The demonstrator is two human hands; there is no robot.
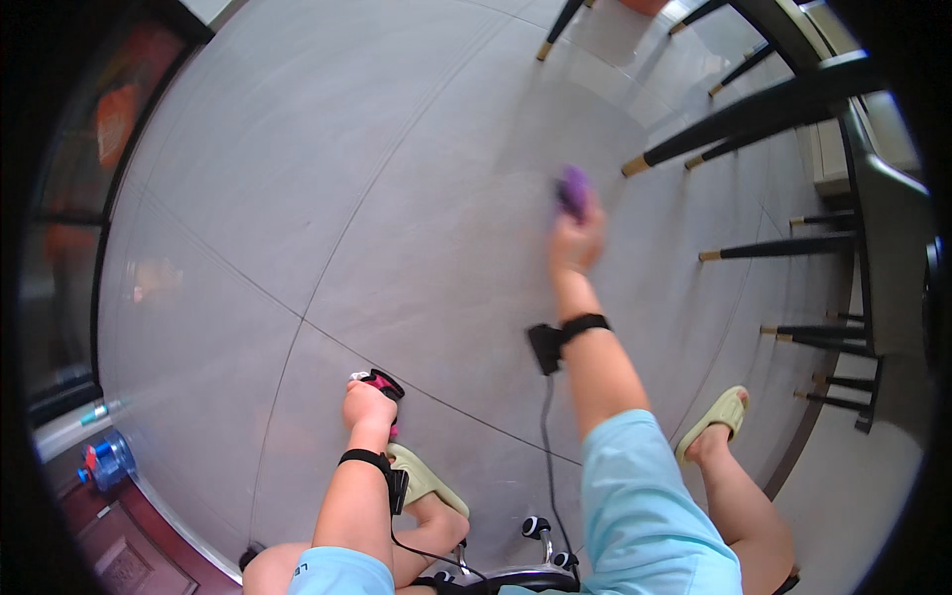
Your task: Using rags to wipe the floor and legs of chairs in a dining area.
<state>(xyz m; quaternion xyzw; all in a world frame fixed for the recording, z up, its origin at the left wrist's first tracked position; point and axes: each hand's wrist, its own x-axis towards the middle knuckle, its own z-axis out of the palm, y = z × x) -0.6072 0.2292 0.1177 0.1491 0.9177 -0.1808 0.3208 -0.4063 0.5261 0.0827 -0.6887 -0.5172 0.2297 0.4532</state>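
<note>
My right hand (579, 239) is stretched out over the tiled floor, shut on a purple object (574, 192) with a dark part; motion blur hides what it is. Lower and to the left, my left hand (370, 405) holds a pink and black item (385, 384) with a small white part, possibly a glove or strap; its exact kind is unclear. Each wrist wears a black strap, the right one with a black device (545, 348) and a cable, the left one with another device (398, 492) and a cable.
Black chair or table legs (781, 248) with gold tips stand at right. Wheels of a swivel chair (535, 527) are below, between my feet in green slides (428, 480). A blue water jug (111, 460) lies at lower left, near a dark-framed glass door (100, 297).
</note>
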